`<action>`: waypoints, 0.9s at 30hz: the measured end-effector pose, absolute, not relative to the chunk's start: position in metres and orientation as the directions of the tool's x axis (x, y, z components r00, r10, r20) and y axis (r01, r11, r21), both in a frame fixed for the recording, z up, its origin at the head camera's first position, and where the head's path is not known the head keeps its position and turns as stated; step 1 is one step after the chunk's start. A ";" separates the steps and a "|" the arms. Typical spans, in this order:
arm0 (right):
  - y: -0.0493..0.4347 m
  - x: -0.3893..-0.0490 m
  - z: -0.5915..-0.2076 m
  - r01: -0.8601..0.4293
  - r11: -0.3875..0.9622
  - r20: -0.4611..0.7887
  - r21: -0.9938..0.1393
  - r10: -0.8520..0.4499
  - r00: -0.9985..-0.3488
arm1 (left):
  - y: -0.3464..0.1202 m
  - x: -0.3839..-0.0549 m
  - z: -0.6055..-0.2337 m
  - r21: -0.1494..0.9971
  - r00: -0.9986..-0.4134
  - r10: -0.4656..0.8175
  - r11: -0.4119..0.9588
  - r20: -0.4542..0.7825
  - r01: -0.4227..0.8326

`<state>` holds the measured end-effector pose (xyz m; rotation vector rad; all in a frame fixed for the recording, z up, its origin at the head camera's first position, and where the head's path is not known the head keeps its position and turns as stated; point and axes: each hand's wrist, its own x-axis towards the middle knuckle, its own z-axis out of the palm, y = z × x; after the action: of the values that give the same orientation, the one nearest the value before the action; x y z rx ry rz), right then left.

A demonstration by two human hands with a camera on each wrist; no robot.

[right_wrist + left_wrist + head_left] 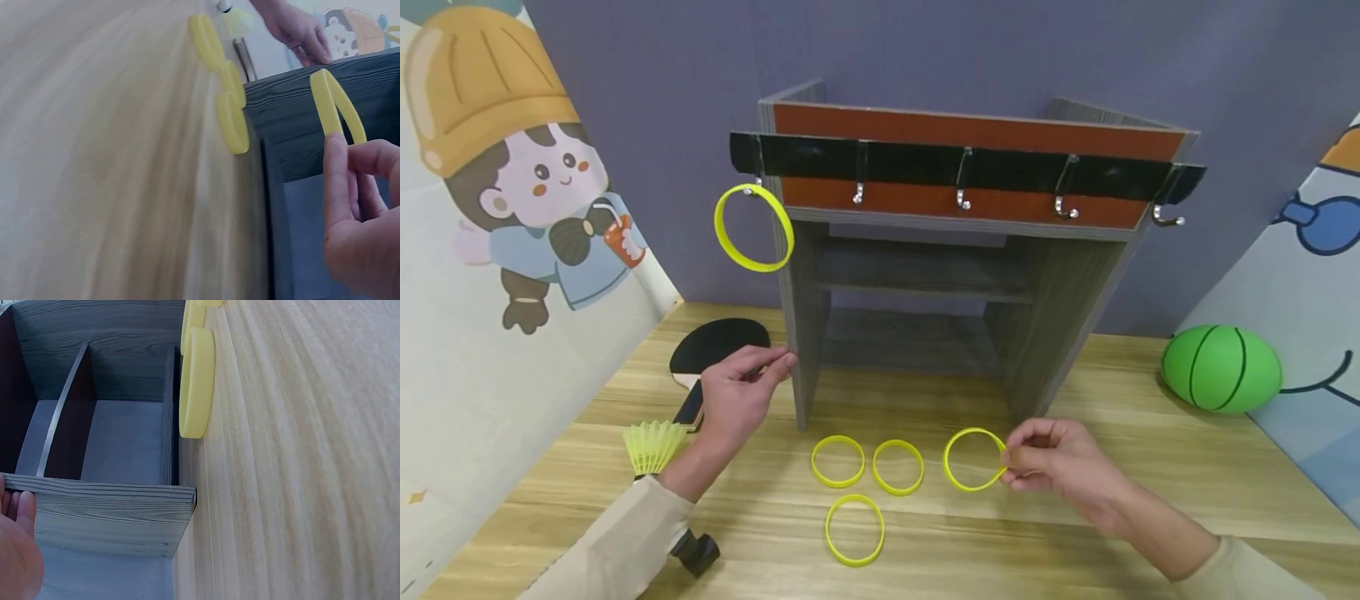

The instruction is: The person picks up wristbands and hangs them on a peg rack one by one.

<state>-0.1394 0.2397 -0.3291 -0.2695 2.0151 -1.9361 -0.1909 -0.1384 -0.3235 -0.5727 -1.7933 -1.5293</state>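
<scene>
My right hand [1060,462] pinches a yellow ring [951,467] between thumb and fingers, held up in front of the grey cabinet [801,333]. In the right wrist view the same ring [325,103] stands above the fingertips. My left hand [737,396] touches the front edge of the cabinet's left side panel with its fingertips. Between the hands lie a left ring [814,471], a middle ring [921,475] and a nearer ring [882,542], all yellow, on the wooden table. Another yellow ring [790,242] hangs from the leftmost hook of the black hook rail [910,158].
Several metal hooks line the rail across the cabinet top. Left of the cabinet lie a black table tennis bat [715,342] and a yellow shuttlecock [651,446], partly behind the left arm. A green ball [1221,369] sits at the right, by the wall.
</scene>
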 end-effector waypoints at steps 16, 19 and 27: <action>0.198 -0.151 -0.295 0.015 -0.189 0.038 -0.982 -0.271 -0.962 | -0.139 -0.191 -0.325 0.659 -0.655 -0.097 0.208 0.749 0.723; 0.191 -0.154 -0.285 0.004 -0.243 0.059 -0.970 -0.252 -0.966 | -0.139 -0.192 -0.325 0.654 -0.649 -0.097 0.201 0.755 0.730; 0.172 -0.161 -0.257 -0.039 -0.297 0.101 -0.954 -0.195 -0.976 | -0.139 -0.192 -0.324 0.652 -0.647 -0.097 0.181 0.757 0.736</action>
<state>-0.1610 0.1723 -0.2573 -0.3023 1.8004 -2.4356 -0.1923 -0.1389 -0.3237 -0.6051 -1.7729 -1.5436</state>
